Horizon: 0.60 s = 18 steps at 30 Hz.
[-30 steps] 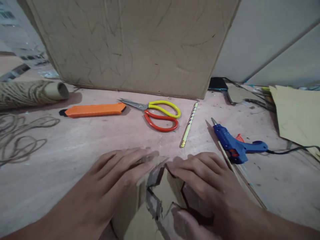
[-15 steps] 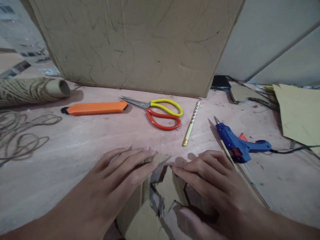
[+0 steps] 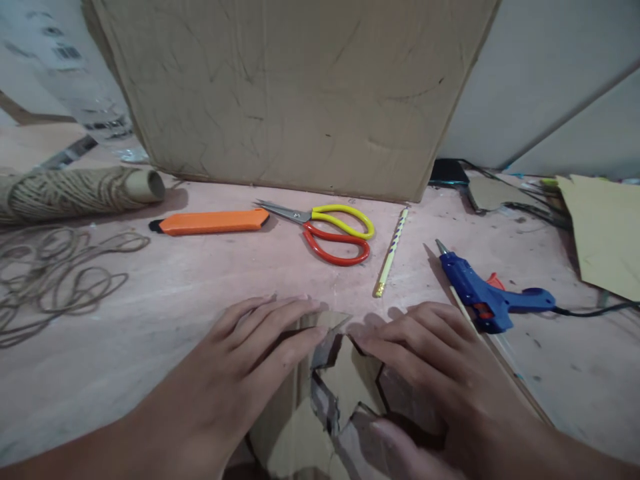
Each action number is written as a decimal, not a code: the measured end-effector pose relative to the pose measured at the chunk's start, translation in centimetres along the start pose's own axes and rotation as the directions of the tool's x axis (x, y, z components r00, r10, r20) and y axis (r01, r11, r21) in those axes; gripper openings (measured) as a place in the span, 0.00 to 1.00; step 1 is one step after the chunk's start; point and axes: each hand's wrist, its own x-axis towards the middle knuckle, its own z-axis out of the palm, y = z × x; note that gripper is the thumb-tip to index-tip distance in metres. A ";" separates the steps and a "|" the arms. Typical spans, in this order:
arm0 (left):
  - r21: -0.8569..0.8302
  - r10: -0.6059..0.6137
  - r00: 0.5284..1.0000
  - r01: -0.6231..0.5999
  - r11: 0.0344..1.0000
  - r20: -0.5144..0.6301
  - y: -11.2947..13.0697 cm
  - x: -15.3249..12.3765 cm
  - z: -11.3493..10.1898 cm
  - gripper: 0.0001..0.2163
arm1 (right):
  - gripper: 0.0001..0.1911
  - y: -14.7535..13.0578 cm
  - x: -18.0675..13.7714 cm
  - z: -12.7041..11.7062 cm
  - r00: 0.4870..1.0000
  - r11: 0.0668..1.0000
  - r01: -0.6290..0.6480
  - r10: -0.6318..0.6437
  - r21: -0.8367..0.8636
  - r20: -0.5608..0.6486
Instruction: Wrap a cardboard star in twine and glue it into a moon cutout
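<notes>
A star-shaped piece of cardboard [image 3: 353,380] with dark edges lies low in the middle, between my two hands. My left hand [image 3: 255,367] rests over a larger cardboard piece [image 3: 287,427] beside the star, its fingers stretched across and holding it; a pointed corner shows past the fingertips. Curved round the star's right side is my right hand [image 3: 430,380], with fingertips at the upper point and the thumb near the lower right edge. Its palm side is hidden. Scissors [image 3: 320,230] with yellow and red handles lie beyond the hands.
An orange cutter [image 3: 213,223], a pencil [image 3: 391,255] and a blue glue gun [image 3: 487,290] lie across the table. Twine on a roll [image 3: 75,193] and loose twine [image 3: 65,273] are at left. A large cardboard panel [image 3: 295,100] stands behind; cardboard scrap [image 3: 607,233] is at right.
The whole view has shifted slightly, so everything appears a little farther right and lower. Both hands keep nearly the same place on the cardboard.
</notes>
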 end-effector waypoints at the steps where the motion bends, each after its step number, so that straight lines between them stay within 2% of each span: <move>1: -0.009 -0.006 1.000 0.006 1.000 -0.007 0.0 0.2 -0.2 0.43 | 0.25 0.0 0.0 -0.3 1.000 1.000 0.006 -0.006 -0.012 0.020; 5: -0.063 -0.120 0.981 0.112 0.992 -0.150 -0.6 0.9 -1.2 0.25 | 0.24 0.0 0.2 -0.9 1.000 0.999 0.019 -0.019 -0.038 0.001; 7: 0.082 -0.183 0.959 0.204 0.976 -0.216 -1.9 0.3 -2.3 0.18 | 0.23 -0.1 0.5 -0.8 1.000 1.000 0.014 -0.014 -0.024 -0.002; 9: 0.214 -0.298 0.921 0.353 0.911 -0.252 -3.7 -1.4 -3.8 0.09 | 0.20 -0.3 0.9 -0.7 1.000 1.000 0.010 -0.010 -0.014 -0.009; 11: 0.367 -0.456 0.832 0.551 0.750 -0.317 -5.7 -4.0 -5.6 0.11 | 0.18 -0.4 1.1 -0.4 0.999 1.000 0.022 -0.022 -0.021 -0.029; 12: 0.429 -0.504 0.797 0.603 0.672 -0.332 -6.6 -5.4 -6.5 0.14 | 0.17 -0.4 1.2 -0.3 0.999 0.999 0.030 -0.031 -0.025 -0.045; 14: 0.485 -0.575 0.755 0.650 0.586 -0.317 -8.3 -8.0 -8.1 0.16 | 0.17 -0.4 1.2 -0.2 0.997 0.999 0.044 -0.046 -0.028 -0.069; 16: 0.500 -0.622 0.730 0.666 0.553 -0.284 -9.9 -10.1 -9.2 0.20 | 0.17 -0.4 1.2 -0.1 0.995 0.998 0.043 -0.047 -0.038 -0.088; 18: 0.487 -0.665 0.718 0.665 0.566 -0.206 -11.2 -11.5 -10.0 0.22 | 0.16 -0.3 1.2 0.0 0.995 0.997 0.038 -0.044 -0.063 -0.086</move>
